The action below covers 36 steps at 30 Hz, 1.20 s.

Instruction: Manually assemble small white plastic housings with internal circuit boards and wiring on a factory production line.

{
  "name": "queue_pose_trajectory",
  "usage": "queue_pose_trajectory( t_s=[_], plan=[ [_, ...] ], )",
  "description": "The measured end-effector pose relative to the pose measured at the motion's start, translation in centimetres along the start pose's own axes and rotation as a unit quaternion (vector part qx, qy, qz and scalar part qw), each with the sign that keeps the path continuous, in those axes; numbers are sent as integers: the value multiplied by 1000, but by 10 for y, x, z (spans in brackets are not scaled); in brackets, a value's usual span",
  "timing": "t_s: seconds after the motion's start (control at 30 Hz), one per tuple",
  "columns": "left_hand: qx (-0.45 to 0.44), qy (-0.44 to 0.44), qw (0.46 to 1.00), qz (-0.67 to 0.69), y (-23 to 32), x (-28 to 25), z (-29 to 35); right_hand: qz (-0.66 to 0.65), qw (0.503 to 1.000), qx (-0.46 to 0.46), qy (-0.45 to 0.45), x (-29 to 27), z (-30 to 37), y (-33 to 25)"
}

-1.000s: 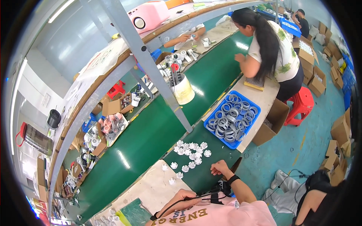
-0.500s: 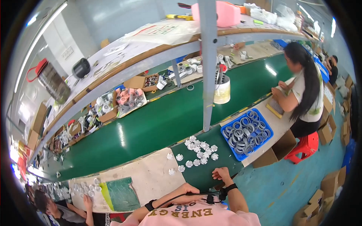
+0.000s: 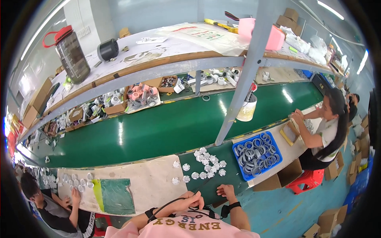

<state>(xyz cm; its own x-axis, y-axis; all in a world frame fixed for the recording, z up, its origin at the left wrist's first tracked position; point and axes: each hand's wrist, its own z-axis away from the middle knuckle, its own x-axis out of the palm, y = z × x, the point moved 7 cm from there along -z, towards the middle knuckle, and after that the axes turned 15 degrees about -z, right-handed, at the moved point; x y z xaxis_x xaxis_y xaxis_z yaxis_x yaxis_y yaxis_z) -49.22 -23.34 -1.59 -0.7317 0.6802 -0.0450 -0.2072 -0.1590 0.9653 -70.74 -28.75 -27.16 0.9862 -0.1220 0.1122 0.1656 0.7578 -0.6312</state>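
Observation:
My left hand is raised in front of my chest, its fingers closed on a thin black cable that loops along my forearm. Beside it, my right hand hovers at the near table edge, fingers loosely bent and apart, with nothing seen in them. Beyond both hands, several small round white parts with notched rims lie loosely grouped on the dark green mat. To their right sits a blue basket of grey rings.
A green conveyor belt runs behind the table, under a shelf with a grey post. At right, a co-worker sits on a red stool near a cardboard box. Another person handles white round parts at left.
The view has turned, shifting the shelf and post. My left hand has lifted the cable higher, and my right hand has moved slightly. The co-worker at right sits more upright.

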Motion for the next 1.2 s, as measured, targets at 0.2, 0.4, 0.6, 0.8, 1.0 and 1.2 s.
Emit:
queue_pose_trajectory(
  t_s=[0.2, 0.4, 0.6, 0.8, 1.0, 1.2],
  plan=[
    [118, -21, 993, -2, 16, -9, 3, 47, 999, 15, -6, 1, -6, -1],
    [216, -4, 976, 34, 23, -10, 10, 19, 1000, 6, 1, 3, -6, -2],
    [143, -50, 986, 63, 3, -13, 20, 44, 992, 94, -72, 11, -7, -12],
    [87, -43, 990, 103, -16, -31, 25, 250, 930, -136, -231, 140, 32, -171],
    [139, 40, 986, 77, -28, -72, 40, 260, 907, -230, -237, 262, -18, -254],
    [204, 317, 913, -154, -25, -128, 72, 279, 915, -279, -86, 305, -162, -282]
  ],
)
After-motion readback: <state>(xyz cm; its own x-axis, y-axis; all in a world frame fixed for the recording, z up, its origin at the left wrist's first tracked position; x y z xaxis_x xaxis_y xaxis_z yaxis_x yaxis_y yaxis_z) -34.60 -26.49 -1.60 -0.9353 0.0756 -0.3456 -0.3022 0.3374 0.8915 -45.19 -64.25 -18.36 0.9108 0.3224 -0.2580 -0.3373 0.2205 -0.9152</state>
